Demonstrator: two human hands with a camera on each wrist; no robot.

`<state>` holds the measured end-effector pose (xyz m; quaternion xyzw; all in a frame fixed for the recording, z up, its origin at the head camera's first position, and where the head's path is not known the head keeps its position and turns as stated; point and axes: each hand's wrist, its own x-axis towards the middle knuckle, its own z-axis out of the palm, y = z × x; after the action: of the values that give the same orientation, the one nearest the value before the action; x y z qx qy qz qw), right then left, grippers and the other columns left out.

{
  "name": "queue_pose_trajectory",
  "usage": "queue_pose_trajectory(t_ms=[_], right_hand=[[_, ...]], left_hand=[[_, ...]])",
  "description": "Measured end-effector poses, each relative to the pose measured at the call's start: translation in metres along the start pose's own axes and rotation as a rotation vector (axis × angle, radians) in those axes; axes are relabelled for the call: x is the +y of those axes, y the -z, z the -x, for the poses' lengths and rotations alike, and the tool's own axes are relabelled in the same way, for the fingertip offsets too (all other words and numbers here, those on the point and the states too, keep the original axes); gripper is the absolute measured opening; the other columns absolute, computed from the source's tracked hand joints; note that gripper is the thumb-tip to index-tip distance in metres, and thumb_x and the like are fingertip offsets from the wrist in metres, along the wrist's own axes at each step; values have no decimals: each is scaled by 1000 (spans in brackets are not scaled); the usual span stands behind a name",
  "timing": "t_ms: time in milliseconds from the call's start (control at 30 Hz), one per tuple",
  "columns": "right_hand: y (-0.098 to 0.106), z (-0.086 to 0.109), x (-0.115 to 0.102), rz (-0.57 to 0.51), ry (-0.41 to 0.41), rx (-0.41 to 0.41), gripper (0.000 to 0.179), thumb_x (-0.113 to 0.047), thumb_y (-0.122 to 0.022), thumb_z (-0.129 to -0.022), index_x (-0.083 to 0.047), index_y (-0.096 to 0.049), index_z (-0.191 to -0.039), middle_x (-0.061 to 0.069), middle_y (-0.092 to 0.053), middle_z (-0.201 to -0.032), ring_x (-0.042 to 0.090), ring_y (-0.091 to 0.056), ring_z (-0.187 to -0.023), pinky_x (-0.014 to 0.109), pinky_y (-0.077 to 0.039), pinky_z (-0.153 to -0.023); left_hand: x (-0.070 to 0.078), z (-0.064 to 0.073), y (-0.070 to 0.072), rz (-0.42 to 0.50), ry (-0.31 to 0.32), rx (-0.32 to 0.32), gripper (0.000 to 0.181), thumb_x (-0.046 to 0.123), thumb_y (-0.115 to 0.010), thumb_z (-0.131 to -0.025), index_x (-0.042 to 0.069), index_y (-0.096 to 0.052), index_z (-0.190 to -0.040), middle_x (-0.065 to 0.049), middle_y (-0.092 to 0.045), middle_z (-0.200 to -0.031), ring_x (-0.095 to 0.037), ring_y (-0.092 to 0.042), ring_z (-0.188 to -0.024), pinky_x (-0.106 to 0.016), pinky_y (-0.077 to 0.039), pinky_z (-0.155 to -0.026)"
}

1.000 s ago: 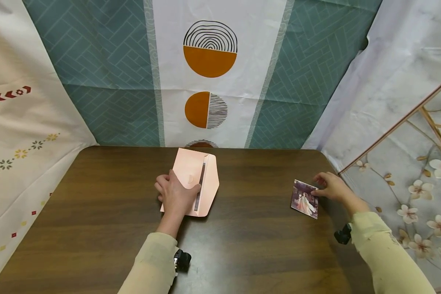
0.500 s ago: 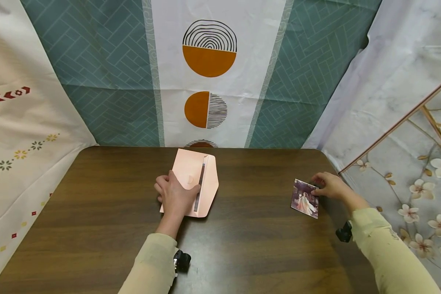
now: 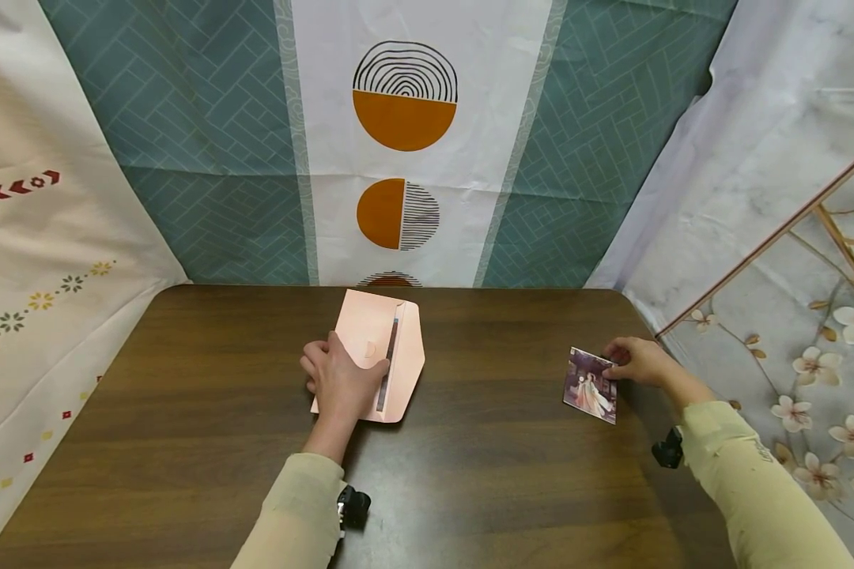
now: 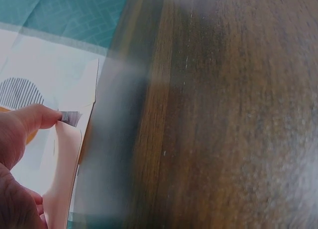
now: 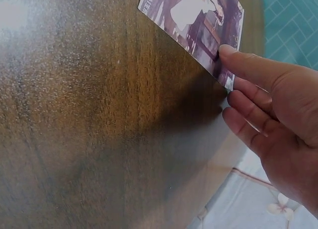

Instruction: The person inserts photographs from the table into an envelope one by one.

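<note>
A pink envelope [image 3: 366, 316] lies towards the back of the table, its flap [image 3: 409, 359] unfolded to the right. Inside its opening shows a dark strip, the edge of a card [image 3: 387, 379]. My left hand [image 3: 343, 381] grips the envelope, thumb at the opening and fingers by the left edge; in the left wrist view the thumb tip meets the card's edge [image 4: 70, 118]. Near the table's right end, my right hand [image 3: 644, 363] pinches a picture card [image 3: 589, 389] by its upper right corner. The card's purple print shows a figure in a pale dress.
The dark wooden table [image 3: 484, 466] runs up to a green and white patterned curtain [image 3: 217, 213] behind. A flowered cloth [image 3: 790, 379] borders the right side, close to my right hand. Another patterned cloth [image 3: 50, 348] hangs at the left.
Both hands keep nearly the same places, with the envelope and the picture card still under them. My right fingers have shifted only very slightly to the left.
</note>
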<state>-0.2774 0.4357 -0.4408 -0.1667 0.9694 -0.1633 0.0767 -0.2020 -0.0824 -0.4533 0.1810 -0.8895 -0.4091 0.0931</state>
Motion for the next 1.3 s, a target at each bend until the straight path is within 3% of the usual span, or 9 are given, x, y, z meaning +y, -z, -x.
queue_pose_trajectory(t_ms=[267, 533, 833, 1100, 1300], right_hand=[[1, 1, -1, -8, -21, 2, 32, -17, -90, -83, 1, -69, -98, 10, -73, -90, 28, -69, -87, 44, -54, -81], [-1, 1, -1, -13, -22, 25, 31, -16, -91, -81, -3, -66, -91, 5, -66, -84, 17, -57, -78, 37, -48, -72], [-6, 4, -4, -60, -20, 62, 35, -12, -91, -82, -5, -58, -93, 3, -62, -82, 15, -52, -74, 32, -43, -66], [-6, 4, -8, -42, -9, 82, 34, -11, -90, -84, -5, -59, -97, 4, -66, -84, 15, -55, -75, 34, -44, -65], [-2, -2, -14, -47, 21, 142, 26, -6, -86, -87, -4, -63, -100, 7, -69, -88, 16, -62, -76, 34, -47, -64]], left_hand=[[0, 0, 0, 3, 6, -2, 104, 38, -89, -80, -6, -37, -157, -28, -34, -138, -45, -28, -133, -67, -38, -99], [0, 0, -3, 4, -9, 9, 105, 39, -90, -78, -7, -38, -157, -28, -35, -137, -45, -28, -132, -67, -39, -97], [-1, 1, -4, 7, -25, 25, 104, 37, -92, -78, -8, -39, -156, -28, -36, -136, -45, -29, -132, -67, -39, -96], [0, 1, -4, 8, -19, 9, 103, 38, -91, -79, -6, -39, -156, -27, -36, -136, -45, -29, -133, -67, -39, -96], [-1, -1, -2, 8, -11, 12, 103, 38, -91, -79, -7, -39, -156, -27, -35, -136, -45, -28, -133, -67, -39, -96]])
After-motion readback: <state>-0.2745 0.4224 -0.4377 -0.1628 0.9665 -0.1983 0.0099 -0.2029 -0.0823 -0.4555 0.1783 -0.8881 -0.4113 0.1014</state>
